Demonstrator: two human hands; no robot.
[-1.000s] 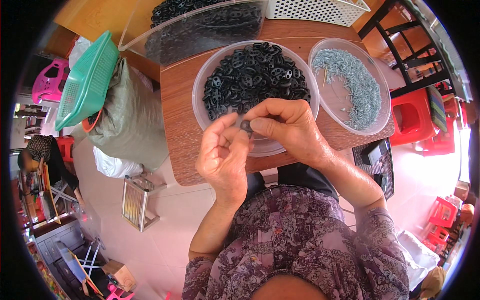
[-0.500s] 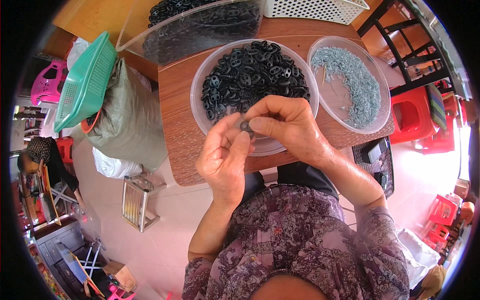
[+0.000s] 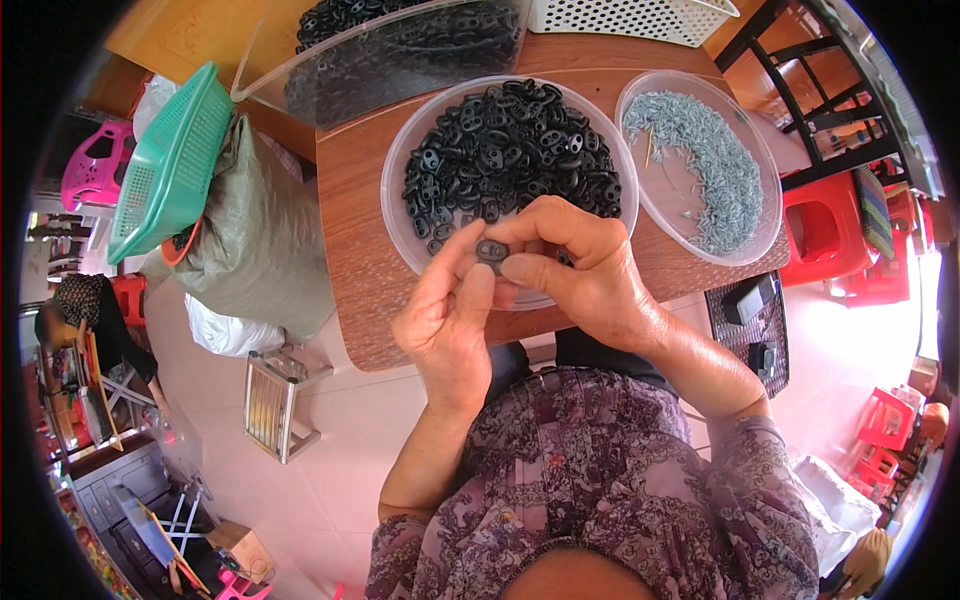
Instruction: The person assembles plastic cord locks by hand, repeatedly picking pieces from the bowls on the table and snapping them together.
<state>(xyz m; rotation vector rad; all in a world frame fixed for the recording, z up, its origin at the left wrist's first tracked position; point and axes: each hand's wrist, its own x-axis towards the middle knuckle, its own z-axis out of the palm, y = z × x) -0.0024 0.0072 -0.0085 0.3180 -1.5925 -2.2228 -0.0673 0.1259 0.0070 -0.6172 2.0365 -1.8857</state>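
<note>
Between my two hands is a small black oval part with holes [image 3: 491, 251]. My left hand [image 3: 446, 325] pinches it from the left, thumb below and fingers behind. From the right, the thumb and forefinger of my right hand [image 3: 577, 262] grip its other side. Both hands hover over the near rim of a round clear tub [image 3: 392, 200]. A heap of similar black parts [image 3: 510, 145] fills most of that tub. To its right stands a round clear tray [image 3: 660, 205] with many small silvery screw-like pieces [image 3: 722, 180] and a thin yellowish stick [image 3: 649, 146].
The wooden table [image 3: 350, 250] carries a large clear bin [image 3: 400, 65] of black parts and a white perforated basket [image 3: 630, 20] at the back. A grey-green sack [image 3: 260, 230] and green basket [image 3: 175, 165] stand left. Red stools [image 3: 825, 235] are on the right.
The black part has turned to show its flat face with the holes. My right thumb and fingers have shifted slightly right and down; my left hand has hardly moved.
</note>
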